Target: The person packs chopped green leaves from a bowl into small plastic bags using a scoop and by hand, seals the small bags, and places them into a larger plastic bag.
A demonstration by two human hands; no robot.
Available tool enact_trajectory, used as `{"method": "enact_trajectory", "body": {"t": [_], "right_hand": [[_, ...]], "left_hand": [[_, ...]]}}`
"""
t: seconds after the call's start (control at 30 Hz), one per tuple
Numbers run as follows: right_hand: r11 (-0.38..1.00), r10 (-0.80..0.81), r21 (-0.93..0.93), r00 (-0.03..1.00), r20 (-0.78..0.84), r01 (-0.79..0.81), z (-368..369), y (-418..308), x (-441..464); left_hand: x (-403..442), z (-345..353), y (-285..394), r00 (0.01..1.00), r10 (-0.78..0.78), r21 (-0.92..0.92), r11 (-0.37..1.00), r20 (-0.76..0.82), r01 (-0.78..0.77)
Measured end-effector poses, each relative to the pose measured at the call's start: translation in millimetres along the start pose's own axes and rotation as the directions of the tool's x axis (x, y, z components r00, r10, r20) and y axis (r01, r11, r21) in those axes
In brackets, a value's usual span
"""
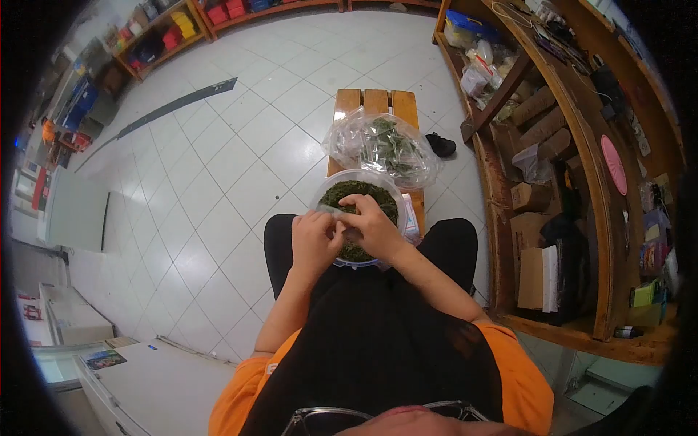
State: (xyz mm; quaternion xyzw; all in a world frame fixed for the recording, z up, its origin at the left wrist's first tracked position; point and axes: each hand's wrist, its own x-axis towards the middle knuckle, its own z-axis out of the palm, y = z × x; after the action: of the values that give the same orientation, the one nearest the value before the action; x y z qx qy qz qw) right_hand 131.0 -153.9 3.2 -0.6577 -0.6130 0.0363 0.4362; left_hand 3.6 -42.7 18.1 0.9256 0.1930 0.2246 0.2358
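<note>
Both of my hands are close together over a round, clear plastic tub (318, 190) filled with dark green chopped leaves (356, 190). My left hand (314, 238) has its fingers curled and pinched at the tub's left side. My right hand (372, 227) is bent inward to meet it, thumb and fingertips drawn together. Between the fingertips shows a small pale, see-through piece, too blurred to name. Just beyond the tub, a large clear plastic bag (347, 142) with green leafy sprigs (392, 149) lies on a wooden bench (374, 100).
Beside the tub's right rim lies a pale printed packet (411, 218). A black shoe (440, 144) is on the tiled floor right of the bench. Wooden shelving (502, 291) with boxes and bags stands close on my right. White chest-like units (167, 392) stand at lower left.
</note>
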Motion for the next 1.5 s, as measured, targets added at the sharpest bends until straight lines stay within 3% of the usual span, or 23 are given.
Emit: {"method": "enact_trajectory", "body": {"t": [0.03,0.1,0.2,0.27,0.3,0.33,0.4,0.43,0.47,0.5,0.53,0.6,0.73,0.83,0.9,0.93,1.03,1.17,1.33,1.4,1.43,1.47,1.5], "right_hand": [[0.997,0.063,0.047,0.998,-0.008,-0.063,1.0,-1.1,-0.2],[0.988,0.127,0.092,0.992,-0.012,-0.125,-0.6,-2.1,1.0],[0.941,0.226,0.242,0.972,0.071,-0.237,-3.4,-0.3,2.0],[0.958,0.09,0.273,0.996,-0.002,-0.086,2.0,5.8,1.5],[0.958,0.089,0.273,0.996,-0.001,-0.085,3.1,10.4,1.8],[0.942,0.161,0.308,0.985,-0.055,-0.137,2.7,16.0,1.6],[0.92,0.237,0.344,0.966,-0.101,-0.189,2.7,25.5,1.8],[0.971,0.237,0.059,0.952,-0.193,-0.23,2.9,29.4,3.0],[0.934,0.208,-0.227,0.936,-0.283,-0.276,3.7,32.3,3.1],[0.889,0.348,-0.237,0.915,-0.202,-0.391,7.3,37.1,-1.3],[0.889,0.348,-0.238,0.915,-0.203,-0.391,14.2,44.7,-7.8],[0.954,0.296,-0.028,0.954,-0.041,-0.297,22.3,49.1,-14.0],[0.925,0.358,0.152,0.933,-0.046,-0.348,24.0,36.7,-11.4],[0.868,0.452,0.302,0.879,-0.152,-0.394,27.9,35.0,-12.3],[0.713,0.617,0.449,0.786,-0.037,-0.538,35.5,44.2,-16.9],[0.716,0.615,0.448,0.788,-0.041,-0.535,37.8,51.4,-18.9],[0.565,0.753,0.574,0.654,-0.065,-0.593,29.7,66.5,-20.6],[0.458,0.789,0.751,0.606,-0.098,-0.475,4.8,70.0,-17.1],[0.563,0.761,0.724,0.592,-0.265,-0.399,-31.5,44.5,-4.1],[0.644,0.677,0.724,0.626,-0.387,-0.248,-38.0,24.7,3.1],[0.645,0.676,0.723,0.626,-0.389,-0.248,-39.1,19.6,2.5],[0.865,0.449,0.437,0.769,-0.456,-0.246,-40.1,15.2,1.0],[0.98,0.198,0.101,0.884,-0.425,-0.171,-42.1,10.4,0.8]], "left_hand": [[1.4,-3.1,1.3,1.0,-0.002,-0.001,1.0,0.001,0.002],[8.2,-12.8,3.9,0.973,0.212,-0.101,0.97,-0.092,-0.221],[13.6,-26.2,7.2,0.959,0.283,-0.097,0.955,0.006,-0.281],[11.9,-18.5,-8.9,0.963,0.268,-0.093,0.96,0.031,-0.265],[11.7,-15.7,-16.1,0.965,0.256,-0.088,0.964,0.058,-0.251],[10.4,-13.6,-23.1,0.965,0.256,-0.089,0.964,0.057,-0.25],[7.2,-11.9,-32.3,0.994,0.108,-0.197,0.975,-0.006,-0.107],[7.3,-12.3,-34.7,0.996,0.075,-0.215,0.973,-0.046,-0.083],[7.3,-13.6,-37.3,0.996,0.074,-0.216,0.973,-0.046,-0.082],[7.9,-14.9,-40.0,0.994,0.042,-0.258,0.964,-0.103,-0.068],[8.6,-16.4,-41.8,0.987,0.009,-0.302,0.952,-0.159,-0.058],[9.5,-18.0,-43.3,0.978,0.024,-0.299,0.95,-0.206,-0.086],[6.3,-17.7,-45.9,0.972,-0.046,-0.328,0.944,-0.229,-0.032],[5.8,-12.5,-49.4,0.974,-0.048,-0.365,0.93,-0.221,-0.037],[5.9,-8.9,-49.3,0.973,-0.043,-0.396,0.917,-0.225,-0.051],[5.5,-8.3,-48.1,0.976,-0.044,-0.415,0.909,-0.212,-0.049],[5.2,-4.2,-48.1,0.981,-0.058,-0.474,0.88,-0.185,-0.038],[3.2,7.8,-45.8,0.991,-0.081,-0.592,0.806,-0.106,0.003],[6.6,19.7,-26.8,0.998,-0.049,-0.43,0.903,-0.046,0.025],[7.9,28.2,-22.4,1.0,-0.018,-0.335,0.942,0.004,0.018],[8.3,32.1,-20.7,0.999,-0.027,-0.34,0.94,0.034,0.037],[8.7,35.9,-18.5,0.999,-0.025,-0.341,0.939,0.032,0.034],[9.5,39.4,-16.1,1.0,-0.008,-0.385,0.923,0.024,0.017]]}}
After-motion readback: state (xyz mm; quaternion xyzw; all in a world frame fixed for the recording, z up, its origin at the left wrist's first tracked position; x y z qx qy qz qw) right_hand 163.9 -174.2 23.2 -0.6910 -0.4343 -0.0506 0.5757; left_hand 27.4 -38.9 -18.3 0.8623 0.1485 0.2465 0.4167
